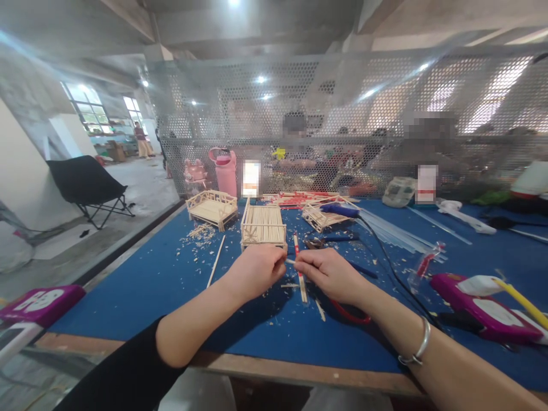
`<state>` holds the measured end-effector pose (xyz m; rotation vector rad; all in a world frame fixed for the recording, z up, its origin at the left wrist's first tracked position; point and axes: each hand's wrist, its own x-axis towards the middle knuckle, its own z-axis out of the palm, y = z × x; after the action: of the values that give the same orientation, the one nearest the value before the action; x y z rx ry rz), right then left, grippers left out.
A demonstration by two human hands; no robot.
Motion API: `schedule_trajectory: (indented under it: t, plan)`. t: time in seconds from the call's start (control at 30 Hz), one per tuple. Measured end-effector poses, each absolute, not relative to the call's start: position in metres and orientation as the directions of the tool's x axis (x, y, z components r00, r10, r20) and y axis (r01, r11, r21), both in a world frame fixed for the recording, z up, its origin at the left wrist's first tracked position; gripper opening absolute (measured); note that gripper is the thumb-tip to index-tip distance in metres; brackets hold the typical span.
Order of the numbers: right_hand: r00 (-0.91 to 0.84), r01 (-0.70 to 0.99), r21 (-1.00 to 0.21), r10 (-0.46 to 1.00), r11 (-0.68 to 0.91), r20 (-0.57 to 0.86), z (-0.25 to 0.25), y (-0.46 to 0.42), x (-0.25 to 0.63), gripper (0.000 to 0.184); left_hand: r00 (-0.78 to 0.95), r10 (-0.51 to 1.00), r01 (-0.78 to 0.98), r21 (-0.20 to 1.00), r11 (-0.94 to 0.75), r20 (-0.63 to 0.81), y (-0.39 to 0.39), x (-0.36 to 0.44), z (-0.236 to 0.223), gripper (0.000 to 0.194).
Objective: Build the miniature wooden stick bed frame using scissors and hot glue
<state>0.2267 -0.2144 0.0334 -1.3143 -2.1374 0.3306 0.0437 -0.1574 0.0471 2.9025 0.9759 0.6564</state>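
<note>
Between my two hands is a short pale wooden stick (290, 261), pinched at one end by the fingers of my left hand (264, 267) and at the other by my right hand (329, 275). Just behind my left hand stands a small bed-like frame of wooden sticks (263, 224). Under the held stick, some red-marked sticks (302, 285) lie on the blue tabletop (162, 285). A red handle (353, 315) shows partly beneath my right hand; the rest of that tool is hidden. Pliers (317, 243) lie just beyond the right hand.
Two more stick models, a bench-like one (213, 208) and another (321, 217), stand at the back. A blue glue gun (340, 210) rests on the right one, its cable trailing right. Clear glue sticks (389, 229), red-tipped sticks (295, 200) and a pink bottle (225, 174) are around.
</note>
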Motion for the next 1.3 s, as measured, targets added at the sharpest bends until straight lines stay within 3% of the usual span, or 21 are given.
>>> schedule_trajectory:
  t: [0.07,0.13,0.23,0.3,0.5,0.7,0.9,1.07,1.1,1.17,1.23,1.3]
  plan:
    - [-0.334,0.718,-0.516,0.882,0.467,0.333,0.035,-0.215,0.231,0.033,0.630,0.676,0.663,0.187,-0.724,0.382,-0.148,0.034,0.051,0.022]
    - [-0.329,0.717,-0.552,0.905,0.426,0.271,0.035,-0.215,0.235,0.035,0.591,0.756,0.711,0.261,-0.653,0.282,-0.138,0.023,0.054,0.024]
    - [-0.314,0.743,-0.565,0.932,0.360,0.182,0.031,-0.212,0.235,0.036,0.631,0.773,0.732,0.279,-0.622,0.068,-0.131,0.016,0.053,0.017]
    - [-0.307,0.771,-0.534,0.937,0.348,0.167,0.029,-0.211,0.234,0.034,0.645,0.764,0.734,0.262,-0.627,0.022,-0.131,0.017,0.049,0.013]
    - [-0.237,0.888,-0.368,0.960,0.275,0.147,0.041,-0.208,0.229,0.037,0.727,0.683,0.674,0.120,-0.729,0.067,-0.133,0.036,0.037,0.026]
    - [-0.299,0.952,-0.085,0.951,0.293,-0.074,0.067,-0.197,0.215,0.025,0.717,0.697,0.693,0.091,-0.715,0.020,-0.132,0.045,0.030,0.022]
    - [-0.241,0.970,-0.050,0.970,0.240,-0.026,0.049,-0.184,0.211,0.028,0.734,0.680,0.671,0.168,-0.722,-0.012,-0.134,0.037,0.032,0.015]
    - [-0.300,0.949,-0.095,0.954,0.299,0.007,0.040,-0.186,0.220,0.023,0.696,0.718,0.692,0.238,-0.681,0.032,-0.139,0.037,0.034,0.012]
    - [-0.295,0.950,-0.103,0.955,0.296,0.024,0.040,-0.186,0.222,0.022,0.690,0.722,0.685,0.273,-0.676,0.057,-0.140,0.039,0.037,0.013]
    - [-0.248,0.961,-0.106,0.966,0.256,0.078,0.043,-0.186,0.225,0.022,0.659,0.749,0.620,0.509,-0.597,0.075,-0.143,0.045,0.045,0.015]
    - [-0.176,0.976,-0.104,0.972,0.194,0.155,0.045,-0.187,0.226,0.020,0.608,0.794,0.430,0.835,-0.343,0.013,-0.146,0.053,0.054,0.017]
    - [-0.112,0.970,-0.171,0.940,0.174,0.323,0.048,-0.189,0.226,0.014,0.565,0.821,0.189,0.981,-0.029,-0.085,-0.149,0.062,0.060,0.018]
